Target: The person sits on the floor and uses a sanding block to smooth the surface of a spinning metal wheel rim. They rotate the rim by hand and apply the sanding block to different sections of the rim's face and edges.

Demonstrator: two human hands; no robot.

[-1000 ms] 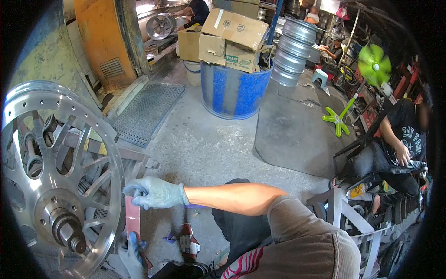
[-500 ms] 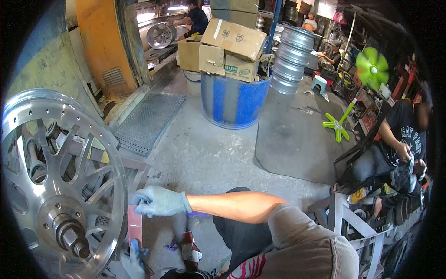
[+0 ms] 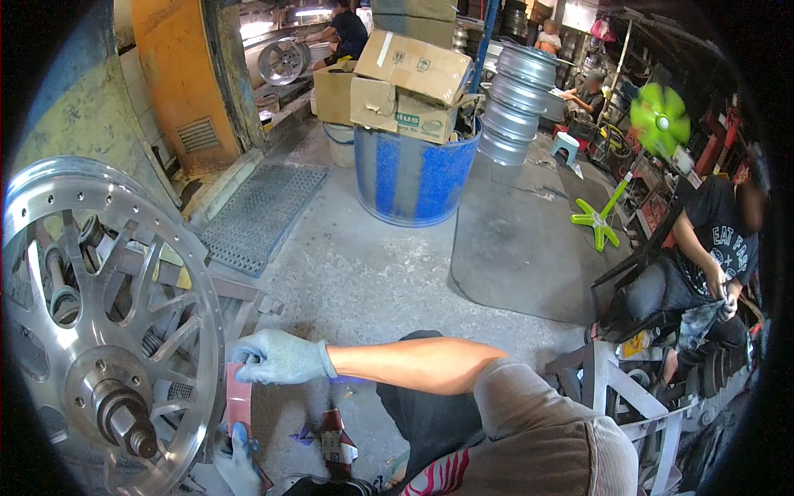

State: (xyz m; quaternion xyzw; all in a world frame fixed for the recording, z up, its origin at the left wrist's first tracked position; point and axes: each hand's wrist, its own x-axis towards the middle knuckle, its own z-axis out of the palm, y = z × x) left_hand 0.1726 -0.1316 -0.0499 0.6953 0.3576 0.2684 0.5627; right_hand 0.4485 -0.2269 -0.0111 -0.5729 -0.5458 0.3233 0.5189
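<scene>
Floor (image 3: 347,264): spreading behind. Pink strip (image 3: 239,405): staying beside the wheel (image 3: 74,335), your right hand (image 3: 277,357) pinching its top, your left hand (image 3: 237,465) its bottom; little is changing since a moment ago, work apparently holding steady.

The grey concrete floor (image 3: 356,269) holds a dark mat with holes (image 3: 263,217), a smooth grey mat (image 3: 521,252), a big blue striped barrel (image 3: 416,180) and a white bucket (image 3: 340,152).

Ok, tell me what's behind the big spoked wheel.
Through the gaps in the spoked wheel, a round metal fitting and a bar show, among clutter too jumbled to name. Whatever lies directly behind the wheel's solid metal is covered.
</scene>
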